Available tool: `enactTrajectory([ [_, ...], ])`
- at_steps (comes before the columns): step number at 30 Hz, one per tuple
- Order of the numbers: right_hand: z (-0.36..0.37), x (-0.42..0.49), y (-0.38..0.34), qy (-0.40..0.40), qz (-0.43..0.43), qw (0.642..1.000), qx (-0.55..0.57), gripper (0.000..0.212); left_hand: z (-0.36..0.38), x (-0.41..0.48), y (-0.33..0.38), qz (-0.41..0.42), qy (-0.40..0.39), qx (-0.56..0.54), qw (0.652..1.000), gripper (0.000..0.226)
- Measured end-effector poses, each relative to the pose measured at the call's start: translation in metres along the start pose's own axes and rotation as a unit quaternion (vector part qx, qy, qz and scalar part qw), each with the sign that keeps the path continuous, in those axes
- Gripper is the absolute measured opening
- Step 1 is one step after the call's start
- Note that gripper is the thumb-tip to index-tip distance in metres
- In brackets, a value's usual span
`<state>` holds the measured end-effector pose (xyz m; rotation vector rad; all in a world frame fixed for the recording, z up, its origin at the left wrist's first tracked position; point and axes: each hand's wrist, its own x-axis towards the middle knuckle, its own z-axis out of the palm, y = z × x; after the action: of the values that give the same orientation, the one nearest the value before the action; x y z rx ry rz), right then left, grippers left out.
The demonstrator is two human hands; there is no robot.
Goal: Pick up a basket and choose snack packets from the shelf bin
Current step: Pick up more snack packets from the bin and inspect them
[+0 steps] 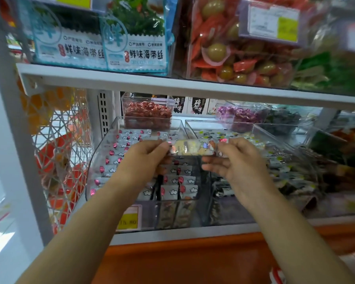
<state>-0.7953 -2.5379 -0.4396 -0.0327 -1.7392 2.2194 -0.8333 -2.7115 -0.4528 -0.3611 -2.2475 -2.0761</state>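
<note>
The left hand (143, 158) and right hand (236, 160) are only pinching a snack packet (191, 148) by its ends, risking it slipping into the bin (101, 152).

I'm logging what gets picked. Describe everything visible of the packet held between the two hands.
The packet is an oblong pack in glossy, see-through plastic film, with pale yellow contents and a red-orange patch near its right end. It is held level, long side across the view, above the clear bin of cloud-printed packs. The left hand pinches its left end and the right hand its right end. Its print is too blurred to read.
</note>
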Motion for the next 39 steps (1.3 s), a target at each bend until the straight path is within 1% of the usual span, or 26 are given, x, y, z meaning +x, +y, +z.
enactTrajectory([
  [2,-0.001,-0.002,0.004,-0.014,0.024,0.999,0.045,0.012,-0.001,-0.001,-0.002,-0.017,0.008,-0.035,0.999,0.021],
  [4,-0.004,-0.003,0.005,-0.033,0.038,0.996,0.079,0.014,-0.001,-0.002,-0.002,-0.044,0.000,-0.106,0.993,0.022],
  [7,-0.009,-0.002,0.005,-0.044,0.061,0.989,0.129,0.012,-0.002,-0.002,0.000,-0.088,-0.026,-0.242,0.966,0.037],
  [9,-0.010,-0.001,0.004,-0.035,0.077,0.984,0.158,0.014,-0.002,0.000,0.001,-0.110,-0.018,-0.300,0.948,0.044],
  [11,-0.010,0.001,0.005,-0.023,0.093,0.977,0.193,0.015,-0.001,0.001,0.001,-0.122,-0.002,-0.332,0.935,0.040],
  [13,-0.010,0.003,0.005,-0.019,0.104,0.971,0.216,0.014,0.001,0.002,0.001,-0.132,0.008,-0.355,0.925,0.029],
  [15,-0.011,0.003,0.006,-0.018,0.101,0.972,0.213,0.013,0.002,0.002,0.002,-0.140,0.011,-0.375,0.916,0.018],
  [16,-0.012,0.003,0.007,-0.014,0.086,0.978,0.190,0.011,0.002,0.001,0.002,-0.136,0.006,-0.375,0.917,0.017],
  [17,-0.013,0.003,0.007,-0.008,0.060,0.987,0.151,0.008,0.002,0.001,0.002,-0.125,-0.002,-0.358,0.925,0.018],
  [19,-0.014,0.003,0.009,0.000,0.000,0.997,0.073,0.011,0.002,0.000,0.002,-0.093,-0.021,-0.297,0.950,0.022],
  [20,-0.014,0.002,0.009,0.003,-0.020,0.998,0.053,0.013,0.002,0.000,0.002,-0.080,-0.025,-0.273,0.958,0.022],
  [22,-0.013,0.001,0.009,0.001,-0.043,0.999,0.033,0.013,0.004,-0.001,0.004,-0.073,-0.030,-0.254,0.964,0.017],
  [24,-0.011,0.000,0.009,-0.003,-0.063,0.998,-0.012,0.011,0.006,-0.002,0.005,-0.065,-0.038,-0.248,0.966,0.011],
  [27,-0.010,0.001,0.011,-0.018,-0.055,0.998,-0.025,0.016,0.007,-0.003,0.002,-0.024,-0.018,-0.176,0.984,0.016],
  [29,-0.008,0.000,0.011,-0.027,-0.052,0.998,-0.024,0.017,0.006,-0.005,0.002,-0.012,-0.011,-0.155,0.988,0.018],
  [32,-0.008,-0.001,0.012,-0.022,-0.078,0.994,-0.070,0.012,0.005,-0.006,0.004,0.003,-0.037,-0.132,0.991,0.024],
  [34,-0.009,-0.001,0.012,-0.010,-0.073,0.995,-0.070,0.008,0.005,-0.007,0.006,0.016,-0.055,-0.110,0.992,0.026],
  [36,-0.010,-0.001,0.011,0.005,-0.062,0.996,-0.065,0.011,0.005,-0.008,0.008,0.029,-0.072,-0.073,0.994,0.027],
  [39,-0.011,-0.001,0.011,0.028,-0.083,0.992,-0.086,0.019,0.005,-0.011,0.011,0.032,-0.085,-0.026,0.996,0.024],
])
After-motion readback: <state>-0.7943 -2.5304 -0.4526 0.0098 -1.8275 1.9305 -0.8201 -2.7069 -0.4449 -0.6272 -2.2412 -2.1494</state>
